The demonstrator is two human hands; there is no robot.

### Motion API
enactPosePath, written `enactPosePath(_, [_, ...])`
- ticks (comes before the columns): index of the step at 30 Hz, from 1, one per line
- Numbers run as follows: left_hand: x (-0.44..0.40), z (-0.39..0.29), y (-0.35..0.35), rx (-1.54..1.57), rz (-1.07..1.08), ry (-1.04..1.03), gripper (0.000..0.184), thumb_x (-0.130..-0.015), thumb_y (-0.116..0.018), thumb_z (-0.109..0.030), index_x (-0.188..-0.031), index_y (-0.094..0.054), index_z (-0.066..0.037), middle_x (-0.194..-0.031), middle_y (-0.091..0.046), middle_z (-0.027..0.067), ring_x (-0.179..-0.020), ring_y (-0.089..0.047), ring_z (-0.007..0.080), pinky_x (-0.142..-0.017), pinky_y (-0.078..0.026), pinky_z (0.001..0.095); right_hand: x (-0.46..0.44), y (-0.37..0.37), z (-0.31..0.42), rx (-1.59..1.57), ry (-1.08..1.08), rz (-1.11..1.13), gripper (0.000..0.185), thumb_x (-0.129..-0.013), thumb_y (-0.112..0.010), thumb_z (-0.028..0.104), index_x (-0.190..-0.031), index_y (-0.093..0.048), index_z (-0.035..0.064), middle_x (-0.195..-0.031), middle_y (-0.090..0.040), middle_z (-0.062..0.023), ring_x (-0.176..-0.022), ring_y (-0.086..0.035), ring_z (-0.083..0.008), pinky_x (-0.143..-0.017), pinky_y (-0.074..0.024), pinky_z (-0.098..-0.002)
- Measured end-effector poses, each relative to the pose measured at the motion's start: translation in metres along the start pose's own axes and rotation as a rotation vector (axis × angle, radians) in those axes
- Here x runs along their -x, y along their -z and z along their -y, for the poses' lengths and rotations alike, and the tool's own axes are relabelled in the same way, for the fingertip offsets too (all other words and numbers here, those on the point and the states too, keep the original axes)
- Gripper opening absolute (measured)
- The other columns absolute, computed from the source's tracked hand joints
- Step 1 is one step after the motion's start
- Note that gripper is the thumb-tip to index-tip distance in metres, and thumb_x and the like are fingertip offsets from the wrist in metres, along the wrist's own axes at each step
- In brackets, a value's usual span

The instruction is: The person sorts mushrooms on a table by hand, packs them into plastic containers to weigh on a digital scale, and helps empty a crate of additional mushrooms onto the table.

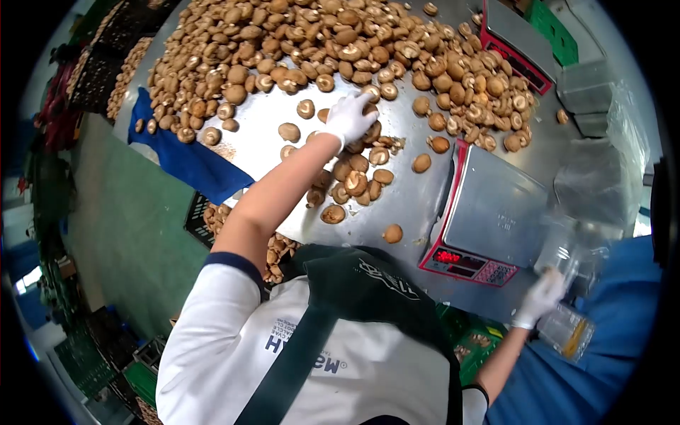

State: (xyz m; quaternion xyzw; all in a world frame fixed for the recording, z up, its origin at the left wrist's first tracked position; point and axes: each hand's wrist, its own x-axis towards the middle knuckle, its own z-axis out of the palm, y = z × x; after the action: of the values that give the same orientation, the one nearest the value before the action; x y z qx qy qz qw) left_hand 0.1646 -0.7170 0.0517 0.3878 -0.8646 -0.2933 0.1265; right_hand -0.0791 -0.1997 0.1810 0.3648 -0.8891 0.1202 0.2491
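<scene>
In a white glove, my left hand reaches over the steel table, its fingers closed around a brown mushroom. Several loose mushrooms lie just below that hand, and a large heap of mushrooms spreads beyond it. Off to the right, my right hand, also gloved, pinches a clear plastic tray; the tray's outline is blurred. Between the hands stands a red-edged digital scale with a bare steel plate and lit red digits.
A second scale stands at the far right, beside a green crate. Stacked clear containers and a plastic bag line the right side. A blue cloth hangs over the table's left edge, above a black crate of mushrooms.
</scene>
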Motion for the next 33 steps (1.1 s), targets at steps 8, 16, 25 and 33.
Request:
enactPosePath(8, [-0.003, 0.007, 0.033, 0.910, 0.139, 0.346, 0.033, -0.096, -0.058, -0.029, -0.120, -0.059, -0.006, -0.113, -0.063, 0.0090, -0.100, -0.061, 0.0212, -0.082, -0.050, 0.0326, 0.036, 0.020, 0.191, -0.591, 0.056, 0.176, 0.034, -0.081, -0.058, -0.008, -0.113, -0.063, 0.0012, -0.118, -0.064, -0.0160, -0.109, -0.059, -0.0314, -0.102, -0.0417, -0.0432])
enactPosePath(16, [0.094, 0.034, 0.063, 2.194, 0.340, 0.496, 0.044, -0.103, -0.044, -0.034, -0.131, -0.045, 0.001, -0.122, -0.058, 0.0208, -0.105, -0.064, 0.0363, -0.083, -0.060, 0.0388, 0.079, -0.116, 0.280, -0.756, 0.142, 0.744, 0.042, -0.075, -0.074, 0.010, -0.117, -0.066, 0.0098, -0.119, -0.059, -0.0143, -0.111, -0.053, -0.0346, -0.099, -0.0425, -0.0410])
enactPosePath(25, [0.168, 0.015, 0.056, 2.364, 0.270, 0.620, 0.041, -0.103, -0.047, -0.033, -0.129, -0.046, -0.002, -0.124, -0.057, 0.0159, -0.109, -0.062, 0.0275, -0.087, -0.058, 0.0418, 0.000, -0.116, 0.320, -1.951, -0.711, 1.015, 0.046, -0.106, -0.035, 0.027, -0.140, -0.041, -0.0033, -0.127, -0.057, -0.0142, -0.109, -0.060, -0.0215, -0.084, -0.0491, -0.0315])
enactPosePath(33, [0.170, -0.006, 0.042, 2.258, 0.338, 0.698, 0.043, -0.102, -0.046, -0.036, -0.131, -0.046, -0.004, -0.120, -0.061, 0.0104, -0.100, -0.065, 0.0192, -0.075, -0.059, 0.0316, -0.008, -0.115, 0.335, -2.071, -0.837, 0.988, 0.046, -0.105, -0.039, 0.028, -0.141, -0.040, -0.0017, -0.128, -0.058, -0.0150, -0.104, -0.061, -0.0204, -0.081, -0.0494, -0.0312])
